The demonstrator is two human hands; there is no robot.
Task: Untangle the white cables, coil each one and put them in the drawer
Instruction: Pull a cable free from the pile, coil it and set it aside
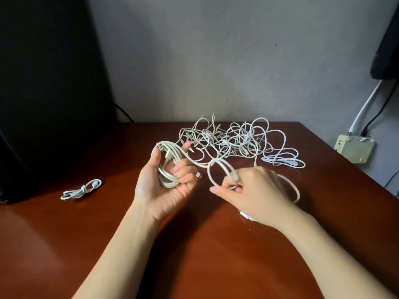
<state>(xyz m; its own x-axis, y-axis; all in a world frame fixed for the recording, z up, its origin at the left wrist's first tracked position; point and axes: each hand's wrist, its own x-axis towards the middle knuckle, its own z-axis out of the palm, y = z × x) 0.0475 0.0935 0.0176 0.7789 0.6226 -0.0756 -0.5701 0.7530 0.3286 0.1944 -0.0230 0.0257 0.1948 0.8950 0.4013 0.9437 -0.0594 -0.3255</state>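
**Hands.** Both hands work above the table (194,244), on the viewer's side of the tangle (228,139).
- The left hand (159,186) is in front of the tangle's left edge, palm up. Its fingers are curled round a coil (167,169) of several turns.
- A plug (199,175) sticks out just beside the fingertips of that hand.
- The right hand (257,190) is in front of the tangle's right half. It pinches the next loop (220,169) of the same cable between thumb and fingers.
- The slack runs round behind the right hand. Whether its far end is clear of the tangle cannot be told.

**Assessment.** The step in hand appears to be coiling one cable.
- The right hand should lay each new loop onto the coil at the same size as the turns already held.
- The left fingers should open only enough to take the loop in, or the earlier turns may spring out.
- The slack should be drawn gently. If it snags in the tangle, it is better freed than pulled.

**Further out.**
- One tied cable (81,189) lies well to the left of the tangle and nearer the viewer.
- A loose white bundle (282,159) lies just right of the tangle.
- The tangle itself sits at the table's far edge, by the wall.
- A pale box (354,148) sits off the table, well to the right of the tangle.
- A dark cabinet (49,83) stands well to the left of the tangle.
- No drawer is in view.
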